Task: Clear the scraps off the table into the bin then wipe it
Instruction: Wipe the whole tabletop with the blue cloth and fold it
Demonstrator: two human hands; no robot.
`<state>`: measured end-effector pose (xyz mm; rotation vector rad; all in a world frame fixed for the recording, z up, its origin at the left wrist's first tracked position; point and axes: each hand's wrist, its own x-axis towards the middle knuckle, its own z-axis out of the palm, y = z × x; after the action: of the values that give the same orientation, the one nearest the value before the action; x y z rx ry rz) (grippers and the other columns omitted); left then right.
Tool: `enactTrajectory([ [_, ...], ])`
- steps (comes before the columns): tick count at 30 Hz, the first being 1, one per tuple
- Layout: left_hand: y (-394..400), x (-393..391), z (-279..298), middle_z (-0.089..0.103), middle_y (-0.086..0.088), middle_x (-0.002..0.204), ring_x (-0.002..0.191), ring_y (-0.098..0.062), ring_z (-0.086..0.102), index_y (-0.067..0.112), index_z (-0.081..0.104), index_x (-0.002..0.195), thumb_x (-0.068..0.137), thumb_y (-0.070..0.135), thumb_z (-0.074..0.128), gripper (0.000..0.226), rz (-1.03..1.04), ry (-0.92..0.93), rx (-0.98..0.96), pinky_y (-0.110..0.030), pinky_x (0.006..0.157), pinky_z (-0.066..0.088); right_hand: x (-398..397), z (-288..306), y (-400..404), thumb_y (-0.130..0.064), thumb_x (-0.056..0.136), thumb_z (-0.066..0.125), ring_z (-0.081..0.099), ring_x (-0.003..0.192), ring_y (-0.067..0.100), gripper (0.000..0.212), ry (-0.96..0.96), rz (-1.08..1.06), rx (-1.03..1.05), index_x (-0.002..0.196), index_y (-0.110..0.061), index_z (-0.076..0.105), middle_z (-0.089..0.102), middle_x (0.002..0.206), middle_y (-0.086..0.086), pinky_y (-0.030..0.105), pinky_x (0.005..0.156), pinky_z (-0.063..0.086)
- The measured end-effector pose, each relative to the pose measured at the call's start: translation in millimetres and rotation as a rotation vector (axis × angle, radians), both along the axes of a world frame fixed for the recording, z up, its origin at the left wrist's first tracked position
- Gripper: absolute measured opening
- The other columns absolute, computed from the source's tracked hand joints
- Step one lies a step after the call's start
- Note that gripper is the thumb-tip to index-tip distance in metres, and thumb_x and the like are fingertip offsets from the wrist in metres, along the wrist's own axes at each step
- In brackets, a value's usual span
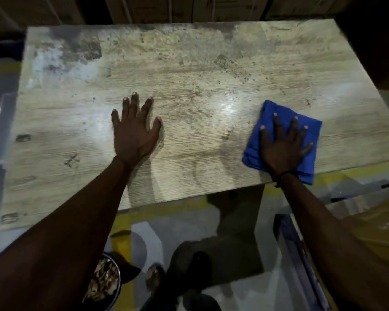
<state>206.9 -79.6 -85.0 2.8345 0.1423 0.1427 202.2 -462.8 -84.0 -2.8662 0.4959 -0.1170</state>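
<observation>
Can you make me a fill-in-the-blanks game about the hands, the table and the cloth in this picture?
1. The right hand presses flat on a folded cloth whose colour is ____.
2. The left hand lies flat on the bare ____, holding nothing.
3. The bin with the scraps stands down on the ____, under the left arm.
4. The cloth lies near the table's ____ edge, the one closest to the person.

Missing words: blue; table; floor; near

table (189, 86) top: open between and beyond both hands | obstacles: left hand (134, 133), blue cloth (258, 149) | far edge: dim, possibly boards
</observation>
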Motion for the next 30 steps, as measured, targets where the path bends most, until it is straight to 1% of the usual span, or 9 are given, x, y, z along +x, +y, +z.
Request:
enactTrajectory([
  [2, 3.6, -1.1, 1.3, 0.012, -0.008, 0.176, 0.163, -0.032, 0.010, 0.033, 0.026, 0.166, 0.104, 0.064, 0.028, 0.070, -0.023, 0.018, -0.006, -0.061, 0.127, 0.010, -10.4, -2.2, 50.6, -0.079, 0.093, 0.017, 0.010, 0.160, 0.040, 0.075, -0.012, 0.076, -0.047, 0.162, -0.047, 0.024, 0.014, 0.174, 0.007, 0.074, 0.119, 0.009],
  [5, 18.7, -7.2, 0.9, 0.016, -0.010, 0.176, 0.162, -0.036, 0.015, 0.030, 0.030, 0.165, 0.104, 0.064, 0.025, 0.070, -0.081, 0.034, 0.006, -0.060, 0.126, 0.015, -38.7, -6.7, 135.2, -0.075, 0.097, 0.032, 0.013, 0.159, 0.041, 0.069, -0.074, 0.340, -0.090, 0.160, -0.046, 0.032, 0.018, 0.173, 0.007, 0.072, 0.121, 0.008],
  [8, 49.6, -25.6, 1.7, 0.017, -0.009, 0.175, 0.161, -0.037, 0.018, 0.032, 0.031, 0.165, 0.103, 0.063, 0.024, 0.070, -0.069, 0.035, 0.015, -0.061, 0.125, 0.016, -74.7, -4.7, 216.2, -0.073, 0.097, 0.035, 0.006, 0.161, 0.037, 0.068, -0.088, 0.614, -0.062, 0.159, -0.047, 0.032, 0.013, 0.175, 0.005, 0.068, 0.122, 0.004],
  [12, 113.9, -64.0, 6.9, 0.011, -0.006, 0.177, 0.162, -0.033, 0.012, 0.035, 0.025, 0.166, 0.104, 0.064, 0.023, 0.069, 0.048, 0.055, 0.002, -0.061, 0.126, 0.011, -84.9, -8.0, 255.9, -0.073, 0.099, 0.035, 0.004, 0.162, 0.030, 0.066, -0.106, 0.877, -0.036, 0.159, -0.048, 0.031, 0.012, 0.175, -0.002, 0.065, 0.124, 0.005],
  [15, 154.2, -83.6, 11.7, 0.008, -0.007, 0.177, 0.163, -0.033, 0.008, 0.035, 0.021, 0.167, 0.105, 0.064, 0.023, 0.069, 0.056, 0.065, 0.003, -0.062, 0.126, 0.009, -55.7, -18.8, 229.0, -0.073, 0.099, 0.039, 0.015, 0.161, 0.028, 0.064, -0.177, 0.864, -0.064, 0.157, -0.048, 0.037, 0.023, 0.172, -0.005, 0.064, 0.122, 0.014],
  [18, 184.5, -102.1, 12.0, 0.002, -0.004, 0.178, 0.164, -0.028, 0.001, 0.035, 0.016, 0.168, 0.106, 0.066, 0.022, 0.069, 0.080, 0.065, -0.033, -0.058, 0.129, 0.002, -13.7, -17.4, 205.4, -0.075, 0.098, 0.034, 0.023, 0.159, 0.031, 0.065, -0.148, 0.603, -0.127, 0.157, -0.047, 0.037, 0.026, 0.171, -0.003, 0.066, 0.121, 0.018],
  [21, 195.7, -101.5, 7.2, 0.001, -0.004, 0.178, 0.164, -0.027, 0.000, 0.035, 0.017, 0.168, 0.106, 0.066, 0.021, 0.070, 0.084, 0.065, -0.020, -0.055, 0.130, 0.003, 5.8, -6.7, 221.9, -0.078, 0.094, 0.023, 0.011, 0.160, 0.035, 0.073, -0.011, 0.288, -0.049, 0.161, -0.049, 0.026, 0.015, 0.174, 0.001, 0.070, 0.122, 0.008],
  [23, 193.1, -98.4, 5.5, 0.004, -0.006, 0.177, 0.164, -0.029, 0.003, 0.033, 0.020, 0.168, 0.105, 0.064, 0.021, 0.070, 0.091, 0.062, -0.014, -0.055, 0.130, 0.004, -1.2, -4.4, 253.1, -0.079, 0.093, 0.019, 0.005, 0.160, 0.039, 0.076, 0.018, 0.228, -0.014, 0.162, -0.047, 0.021, 0.010, 0.175, 0.006, 0.073, 0.121, 0.006],
  [30, 198.9, -97.0, -2.1, 0.009, -0.010, 0.177, 0.163, -0.033, 0.009, 0.028, 0.023, 0.168, 0.102, 0.059, 0.015, 0.073, 0.071, 0.036, 0.008, -0.057, 0.130, 0.007, -84.5, -10.3, 368.9, -0.074, 0.099, 0.035, 0.004, 0.162, 0.030, 0.068, -0.072, 0.844, -0.058, 0.161, -0.049, 0.025, 0.008, 0.175, -0.004, 0.066, 0.124, 0.006],
])
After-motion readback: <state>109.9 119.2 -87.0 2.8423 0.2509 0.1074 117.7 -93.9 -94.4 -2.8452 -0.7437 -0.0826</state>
